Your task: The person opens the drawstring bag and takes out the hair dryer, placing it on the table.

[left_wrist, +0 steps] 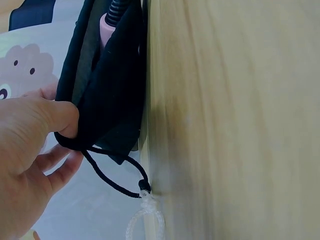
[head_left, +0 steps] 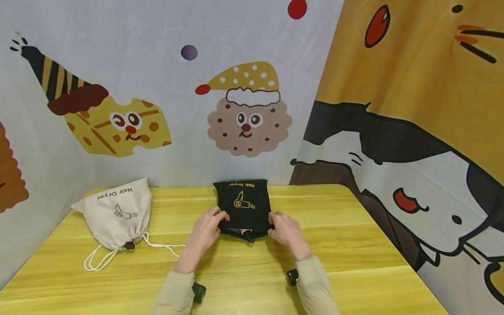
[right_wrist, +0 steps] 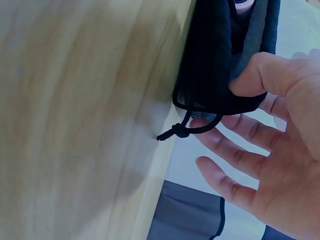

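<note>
A black drawstring bag (head_left: 252, 212) printed "Hair Dryer" lies on the table with its mouth toward me. My left hand (head_left: 204, 229) pinches the left end of its opening, thumb over the rim and fingers outside. At the other end, my right hand (head_left: 285, 229) grips the rim with the thumb tucked inside, its lower fingers spread in the right wrist view. Within the gaping mouth show a pink handle end (left_wrist: 106, 31) and a ribbed black cord sleeve (left_wrist: 118, 11); the rest of that object is hidden. Knotted black drawstrings (right_wrist: 181, 130) hang from the bag's corners.
On the left of the wooden table (head_left: 354, 262) lies a cream drawstring bag (head_left: 120, 214), also printed "Hair Dryer", its white cords (head_left: 98, 260) trailing toward my left forearm. A dark plug-like tip (head_left: 129, 245) pokes from its gathered neck. A cartoon-printed curtain (head_left: 177, 144) hangs behind the table.
</note>
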### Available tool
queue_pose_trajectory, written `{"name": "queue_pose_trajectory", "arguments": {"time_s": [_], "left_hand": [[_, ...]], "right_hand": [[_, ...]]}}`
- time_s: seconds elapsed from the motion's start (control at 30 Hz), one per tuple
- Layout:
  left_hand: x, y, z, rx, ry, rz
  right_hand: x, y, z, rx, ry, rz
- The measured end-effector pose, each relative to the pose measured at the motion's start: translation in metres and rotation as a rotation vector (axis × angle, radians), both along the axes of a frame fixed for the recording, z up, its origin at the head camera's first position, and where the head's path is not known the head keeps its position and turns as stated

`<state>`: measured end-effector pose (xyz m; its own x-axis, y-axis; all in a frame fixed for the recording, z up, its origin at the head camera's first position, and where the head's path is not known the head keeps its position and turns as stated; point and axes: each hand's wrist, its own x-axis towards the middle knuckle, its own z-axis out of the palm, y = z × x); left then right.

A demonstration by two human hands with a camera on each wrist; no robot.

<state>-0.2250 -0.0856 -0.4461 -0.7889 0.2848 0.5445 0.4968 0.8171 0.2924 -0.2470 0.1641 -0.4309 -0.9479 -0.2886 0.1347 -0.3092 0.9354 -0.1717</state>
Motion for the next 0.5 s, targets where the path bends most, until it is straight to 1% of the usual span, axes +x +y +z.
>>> {"name": "queue_pose_trajectory", "arguments": {"time_s": [0.23, 0.5], "left_hand": [[-0.0007, -0.0005, -0.0013, -0.009, 0.003, 0.004], [-0.0008, -0.0014, -0.001, 0.002, -0.007, 0.003]], "right_hand": [[0.0003, -0.0002, -0.0014, 0.008, -0.011, 0.008], [0.0006, -0.0002, -0.0033, -0.003, 0.003, 0.019]]}}
